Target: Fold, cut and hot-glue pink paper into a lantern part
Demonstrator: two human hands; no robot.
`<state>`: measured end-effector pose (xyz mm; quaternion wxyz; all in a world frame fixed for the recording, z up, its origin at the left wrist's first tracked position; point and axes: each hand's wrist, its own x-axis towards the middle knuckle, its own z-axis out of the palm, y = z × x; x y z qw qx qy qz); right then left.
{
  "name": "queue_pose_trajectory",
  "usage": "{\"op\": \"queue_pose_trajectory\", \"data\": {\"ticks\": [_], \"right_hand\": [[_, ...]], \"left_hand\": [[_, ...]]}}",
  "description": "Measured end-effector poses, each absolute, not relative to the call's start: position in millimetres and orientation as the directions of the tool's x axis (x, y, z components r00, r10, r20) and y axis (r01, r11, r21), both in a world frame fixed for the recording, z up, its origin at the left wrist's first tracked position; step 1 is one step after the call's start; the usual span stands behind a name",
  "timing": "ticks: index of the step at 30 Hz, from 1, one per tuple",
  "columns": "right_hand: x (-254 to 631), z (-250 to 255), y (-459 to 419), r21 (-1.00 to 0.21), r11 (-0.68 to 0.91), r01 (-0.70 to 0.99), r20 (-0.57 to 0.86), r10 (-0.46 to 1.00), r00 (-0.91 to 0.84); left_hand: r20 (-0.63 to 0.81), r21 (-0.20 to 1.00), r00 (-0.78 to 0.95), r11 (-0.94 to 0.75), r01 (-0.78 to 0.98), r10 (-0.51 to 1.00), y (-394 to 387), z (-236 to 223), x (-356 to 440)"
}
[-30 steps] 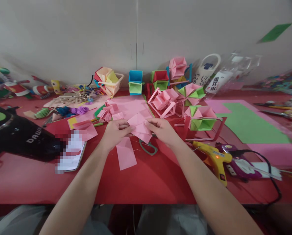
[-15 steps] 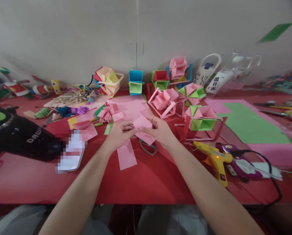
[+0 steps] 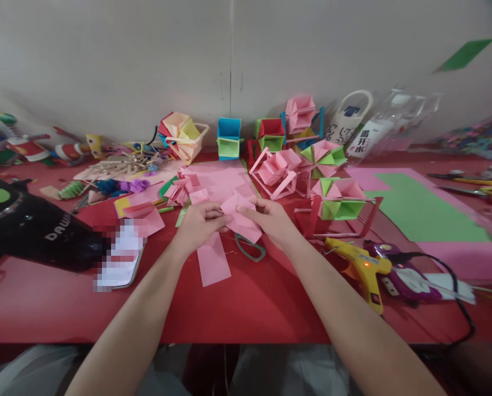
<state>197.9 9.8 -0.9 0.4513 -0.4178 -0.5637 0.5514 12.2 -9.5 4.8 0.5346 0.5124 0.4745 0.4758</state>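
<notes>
"Where's the yellow glue gun (image 3: 364,267), and what are the hands doing?"

"It lies on the red desk (image 3: 250,313), its small orange light lit. Left of it and a little farther back, both hands hold one piece of pink paper (image 3: 242,224) above the desk. The left hand (image 3: 200,223) is closed narrow at the paper's left edge, thumb against fingers. The right hand (image 3: 273,217) grips the other side, thumb laid over the top. The paper seems to be in overlapping layers, though it's too small to be sure."

"Anything under the hands?"

"A pink strip (image 3: 214,267) and a grey loop handle (image 3: 254,258), both left of the glue gun."

"Any writing I can read?"

"Far left of the glue gun, a black tumbler (image 3: 31,231) lies tilted, lettered 'DAW' before the word runs out of sight. Behind the glue gun, against the wall, a clear bottle (image 3: 384,132) leans with a white label reading '喝开水'. Just beside it, a white handled holder (image 3: 347,118) carries a dark shirt motif and face-like marks."

"And the phone?"

"The phone (image 3: 122,258) is left of the glue gun too, its screen blurred into blocks, so nothing there is legible."

"What's nearest the glue gun?"

"Just behind it, a pink-and-green paper wheel (image 3: 345,209) in a red stand."
</notes>
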Motion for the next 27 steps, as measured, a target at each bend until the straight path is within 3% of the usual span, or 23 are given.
{"op": "queue_pose_trajectory", "data": {"ticks": [6,13,16,23,27], "right_hand": [[205,1,11,-0.998,0.034,0.052,0.022,0.974,-0.226],[217,3,17,-0.976,0.128,0.179,0.048,0.917,-0.395],[221,2,18,-0.964,0.14,0.226,0.041,0.919,-0.392],[220,-1,18,-0.981,0.088,0.174,0.013,0.918,-0.395],[217,-1,17,-0.979,0.102,0.175,0.025,0.918,-0.397]], "left_hand": [[-0.03,1.0,0.102,0.03,0.007,0.994,-6,-1,6],[-0.026,0.997,0.131,0.017,0.074,0.991,-6,3,1],[-0.024,0.994,0.146,0.008,0.109,0.989,-6,5,-1],[0.027,0.993,0.147,-0.043,0.107,0.989,-4,2,0],[0.041,0.973,0.116,-0.066,0.223,0.992,-8,7,6]]}}
